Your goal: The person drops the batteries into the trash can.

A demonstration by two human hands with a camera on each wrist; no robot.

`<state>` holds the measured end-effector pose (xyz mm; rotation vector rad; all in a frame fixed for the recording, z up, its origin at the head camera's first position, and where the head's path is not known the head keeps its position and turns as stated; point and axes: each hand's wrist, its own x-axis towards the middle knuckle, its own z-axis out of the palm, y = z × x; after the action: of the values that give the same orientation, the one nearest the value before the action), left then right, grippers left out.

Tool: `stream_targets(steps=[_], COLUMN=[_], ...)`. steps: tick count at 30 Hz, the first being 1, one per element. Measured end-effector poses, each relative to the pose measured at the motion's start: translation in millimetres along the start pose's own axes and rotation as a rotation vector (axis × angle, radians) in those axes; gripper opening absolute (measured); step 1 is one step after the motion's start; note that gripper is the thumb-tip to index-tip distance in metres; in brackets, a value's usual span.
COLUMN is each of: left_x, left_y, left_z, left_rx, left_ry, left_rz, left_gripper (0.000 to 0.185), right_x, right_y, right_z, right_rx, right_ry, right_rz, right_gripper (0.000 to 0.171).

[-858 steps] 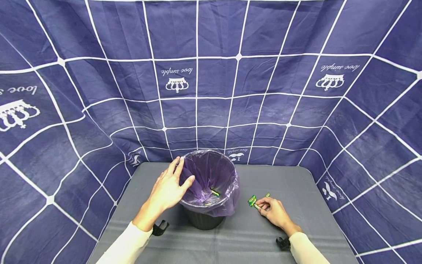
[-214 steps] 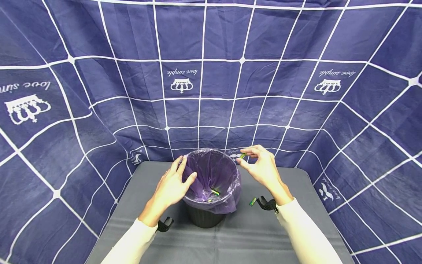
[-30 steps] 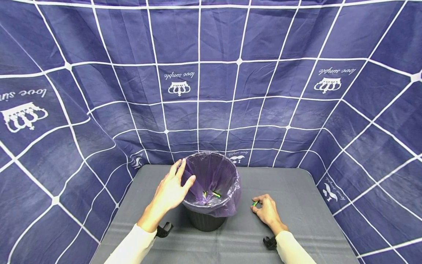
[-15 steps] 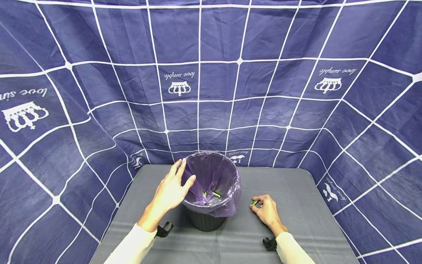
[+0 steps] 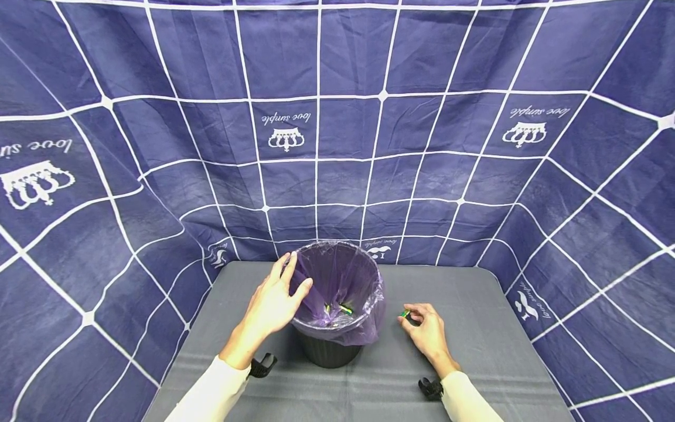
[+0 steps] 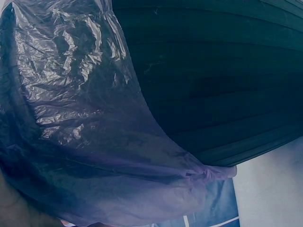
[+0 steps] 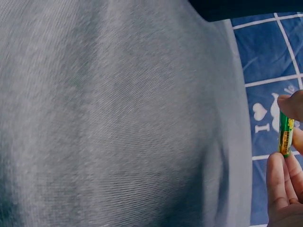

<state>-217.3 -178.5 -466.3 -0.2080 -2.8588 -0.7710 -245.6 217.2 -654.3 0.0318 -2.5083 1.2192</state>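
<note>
Landmark: a black bin (image 5: 329, 350) lined with a purple bag (image 5: 337, 281) is stood on the grey table (image 5: 474, 351), toward its back edge.
Battery: a green battery (image 5: 404, 315) is pinched between the fingertips of the right hand (image 5: 426, 332), just right of the bin and clear of its bag; in the right wrist view the battery (image 7: 285, 133) is seen held end to end between a fingertip above and the thumb below, above the table (image 7: 118, 118).
Right hand: it is closed round the battery in a fingertip grasp, low over the table beside the bin, not touching the bin.
Left hand: the left hand (image 5: 275, 302) is laid against the bin's left rim, fingers straight along the outside of the bag, thumb hooked over the edge; nothing is grasped.
Inside the bin: a few small green and yellow pieces (image 5: 340, 308) are seen at the bottom of the bag.
Left wrist view: the bag (image 6: 85, 142) draped over the ribbed dark wall of the bin (image 6: 213, 80) fills the picture.
Surroundings: a blue cloth with white grid lines and crown prints (image 5: 337, 117) is hung behind and to both sides of the bin.
Between battery and bin: only the overhanging fold of the bag on the bin's right side.
</note>
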Motion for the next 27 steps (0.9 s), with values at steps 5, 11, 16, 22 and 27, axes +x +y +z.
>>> stream_targets(steps=[5,11,16,22,27], left_x=[0.7,0.9,0.5,0.9,0.6], left_y=[0.4,-1.7,-2.7,-1.9,-2.6], left_z=[-1.2,1.3,2.2,0.7,0.2], left_rx=[-0.001,0.001,0.008,0.002,0.008], left_ry=[0.000,0.009,0.006,0.010,0.007], left_rz=[0.004,0.006,0.009,0.009,0.007], left_gripper=[0.085,0.085,0.085,0.085,0.085], right_x=[3,8,13,20,26], right_y=[-10,-25,-39,-55,-68], right_z=[-3,-11,-17,-24,-30], right_rx=[0.014,0.019,0.050,0.113,0.105], right_ry=[0.014,0.027,0.048,0.066,0.080], right_rz=[0.000,-0.040,-0.092,-0.142,-0.184], right_gripper=[0.036,0.037,0.036,0.036,0.035])
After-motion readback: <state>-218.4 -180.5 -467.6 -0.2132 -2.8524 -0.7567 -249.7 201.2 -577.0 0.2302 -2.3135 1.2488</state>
